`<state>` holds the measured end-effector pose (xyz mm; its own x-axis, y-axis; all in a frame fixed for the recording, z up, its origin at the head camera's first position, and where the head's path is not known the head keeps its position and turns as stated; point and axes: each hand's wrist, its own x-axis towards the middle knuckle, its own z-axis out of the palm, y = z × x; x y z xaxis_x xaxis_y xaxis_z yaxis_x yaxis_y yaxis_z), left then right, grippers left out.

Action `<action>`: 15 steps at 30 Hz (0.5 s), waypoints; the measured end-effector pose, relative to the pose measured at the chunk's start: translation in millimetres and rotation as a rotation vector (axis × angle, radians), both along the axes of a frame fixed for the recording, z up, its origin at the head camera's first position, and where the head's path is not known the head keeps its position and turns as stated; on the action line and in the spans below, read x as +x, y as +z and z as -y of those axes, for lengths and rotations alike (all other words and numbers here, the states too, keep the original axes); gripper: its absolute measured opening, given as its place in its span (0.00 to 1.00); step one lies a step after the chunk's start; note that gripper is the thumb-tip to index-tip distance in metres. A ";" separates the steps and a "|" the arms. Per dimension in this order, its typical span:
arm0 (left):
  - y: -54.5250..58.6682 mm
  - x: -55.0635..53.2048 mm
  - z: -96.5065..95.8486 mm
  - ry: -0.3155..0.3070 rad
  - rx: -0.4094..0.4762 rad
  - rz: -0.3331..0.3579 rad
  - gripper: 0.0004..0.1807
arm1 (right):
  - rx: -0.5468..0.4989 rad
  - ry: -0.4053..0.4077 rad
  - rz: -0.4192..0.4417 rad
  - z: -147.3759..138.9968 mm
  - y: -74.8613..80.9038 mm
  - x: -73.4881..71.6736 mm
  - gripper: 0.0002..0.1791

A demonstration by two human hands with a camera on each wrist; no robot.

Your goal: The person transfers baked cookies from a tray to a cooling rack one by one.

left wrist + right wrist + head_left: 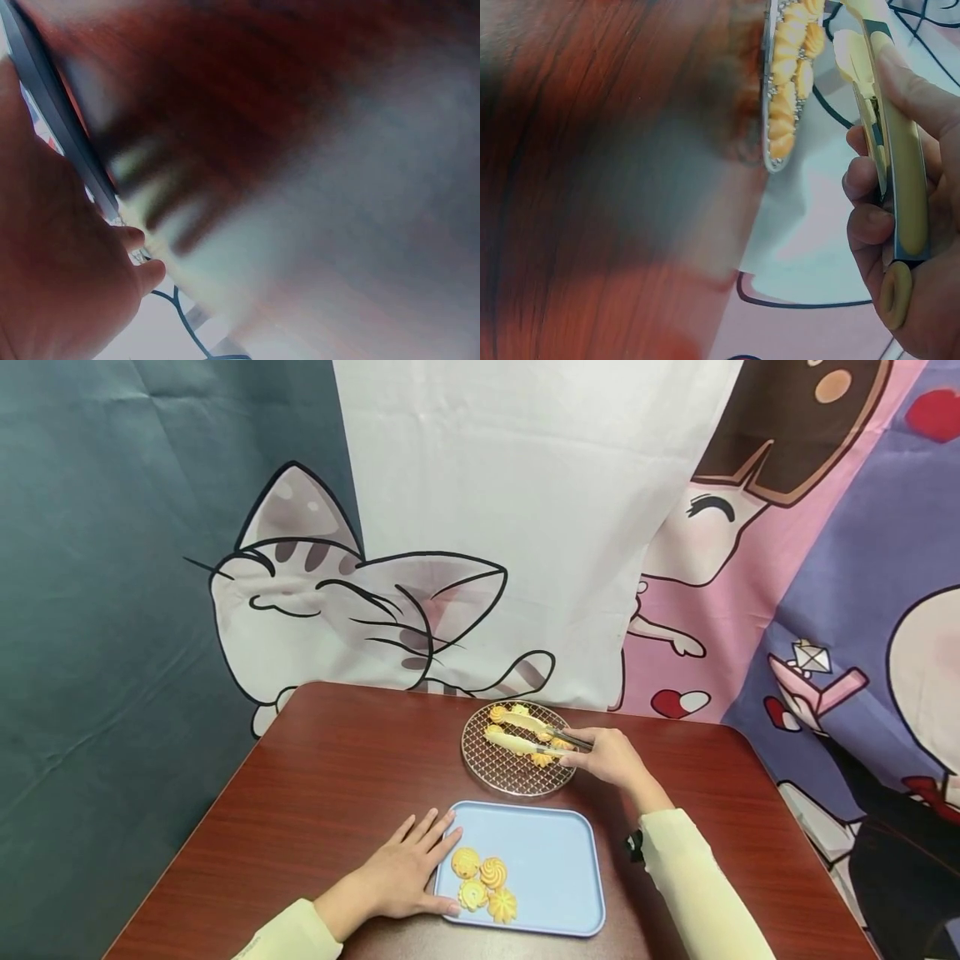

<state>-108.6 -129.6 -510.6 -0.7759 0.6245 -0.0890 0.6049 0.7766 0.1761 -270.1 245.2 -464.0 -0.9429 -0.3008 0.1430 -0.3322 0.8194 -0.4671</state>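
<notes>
My right hand [609, 758] grips a pair of tongs [906, 172] with cream-coloured tips and metal arms. In the head view the spread tips of the tongs reach over a round wire rack [498, 777] that bears several yellow cookies [784, 82]. Whether the tips touch a cookie I cannot tell. With fingers spread, my left hand [401, 868] rests at the left rim of a light blue tray [551, 860]. Several cookies [492, 872] lie grouped in that tray's lower left part, close to the left thumb. In the left wrist view the left hand [67, 247] shows beside the dark tray edge [64, 112].
The rack and the tray stand on a reddish-brown wooden table [337, 777], the rack farther back. A cartoon-printed curtain [480, 527] hangs behind the table. On the right forearm a dark wrist device [634, 846] shows below the sleeve.
</notes>
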 end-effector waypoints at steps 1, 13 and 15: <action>-0.5 0.0 0.1 0.001 0.001 0.001 0.58 | -0.007 0.002 -0.009 -2.0 1.1 2.8 0.32; -2.8 -1.1 0.8 0.000 -0.002 0.004 0.59 | -0.030 0.052 -0.079 -22.5 9.5 46.3 0.34; -2.6 -1.5 0.9 0.000 0.000 0.006 0.58 | -0.021 0.062 -0.083 -24.2 10.2 54.3 0.34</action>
<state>-110.1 -130.4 -513.2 -0.7756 0.6242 -0.0941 0.6035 0.7769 0.1795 -215.8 269.4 -453.8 -0.9073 -0.3542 0.2266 -0.4201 0.7866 -0.4524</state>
